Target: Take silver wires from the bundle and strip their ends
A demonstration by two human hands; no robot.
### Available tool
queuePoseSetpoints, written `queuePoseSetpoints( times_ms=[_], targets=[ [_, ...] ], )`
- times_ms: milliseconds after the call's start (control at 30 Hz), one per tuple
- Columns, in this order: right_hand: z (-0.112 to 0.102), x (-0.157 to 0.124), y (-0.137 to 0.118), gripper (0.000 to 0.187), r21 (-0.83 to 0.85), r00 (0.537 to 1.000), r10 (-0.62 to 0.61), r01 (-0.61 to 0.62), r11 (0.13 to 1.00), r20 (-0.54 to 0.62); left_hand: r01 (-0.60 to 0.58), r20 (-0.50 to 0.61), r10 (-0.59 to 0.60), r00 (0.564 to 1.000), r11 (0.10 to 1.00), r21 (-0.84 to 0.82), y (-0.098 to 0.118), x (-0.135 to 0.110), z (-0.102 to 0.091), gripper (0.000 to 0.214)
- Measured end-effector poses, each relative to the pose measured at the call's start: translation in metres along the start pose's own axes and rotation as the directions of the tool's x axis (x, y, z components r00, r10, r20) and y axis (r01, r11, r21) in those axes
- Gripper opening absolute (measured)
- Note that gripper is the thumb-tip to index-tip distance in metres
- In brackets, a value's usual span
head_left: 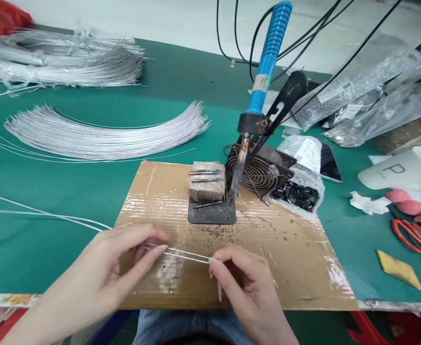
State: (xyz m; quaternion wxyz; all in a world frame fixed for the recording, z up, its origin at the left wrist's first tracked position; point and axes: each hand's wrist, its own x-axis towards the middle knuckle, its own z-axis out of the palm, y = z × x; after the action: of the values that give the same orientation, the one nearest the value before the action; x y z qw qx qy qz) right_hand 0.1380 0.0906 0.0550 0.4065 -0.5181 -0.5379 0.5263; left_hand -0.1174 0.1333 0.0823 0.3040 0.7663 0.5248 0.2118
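Wires [187, 258], two thin white strands, span the gap above a cardboard sheet [303, 273] at the near edge of the table [70, 184]. The left hand [119, 263] pinches them between thumb and fingers; the right hand [249, 278] grips them farther right. Beyond, a blue soldering iron [267, 69] leans tip-down, right of a curved wire bundle [106, 138].

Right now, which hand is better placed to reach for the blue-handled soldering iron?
Probably the right hand: it is nearer the blue-handled soldering iron. Both hands pinch the white wires, though, so it would need to let go first, leaving the left hand holding them.
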Motion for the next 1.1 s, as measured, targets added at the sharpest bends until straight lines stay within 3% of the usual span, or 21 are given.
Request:
queuePoseSetpoints(
  times_ms=[67, 133, 333, 800, 1100],
  targets=[
    [0.000, -0.001, 0.000, 0.032, -0.088, 0.998, -0.059, 0.060, 0.994, 0.018, -0.085, 0.035, 0.083, 0.996, 0.995, 0.056, 0.012, -0.002, 0.011, 0.024],
    [-0.001, -0.002, 0.000, 0.031, -0.094, 0.996, -0.070, 0.074, 0.993, 0.050, -0.136, 0.104, 0.133, 0.986, 0.990, 0.025, 0.026, 0.000, 0.022, 0.026],
    [-0.007, -0.006, 0.004, 0.030, -0.074, 0.999, -0.045, 0.047, 0.996, 0.026, -0.030, 0.150, 0.049, 0.987, 0.991, -0.130, 0.042, 0.012, 0.045, 0.015],
    [-0.010, -0.006, 0.008, 0.032, -0.033, 0.998, -0.049, 0.050, 0.998, 0.039, 0.182, 0.246, -0.108, 0.963, 0.937, -0.299, 0.043, 0.017, 0.050, 0.026],
    [-0.009, -0.007, 0.009, 0.032, -0.016, 0.999, -0.030, 0.030, 0.999, 0.021, 0.194, 0.219, -0.122, 0.968, 0.918, -0.346, 0.044, 0.017, 0.051, 0.025]
  ],
)
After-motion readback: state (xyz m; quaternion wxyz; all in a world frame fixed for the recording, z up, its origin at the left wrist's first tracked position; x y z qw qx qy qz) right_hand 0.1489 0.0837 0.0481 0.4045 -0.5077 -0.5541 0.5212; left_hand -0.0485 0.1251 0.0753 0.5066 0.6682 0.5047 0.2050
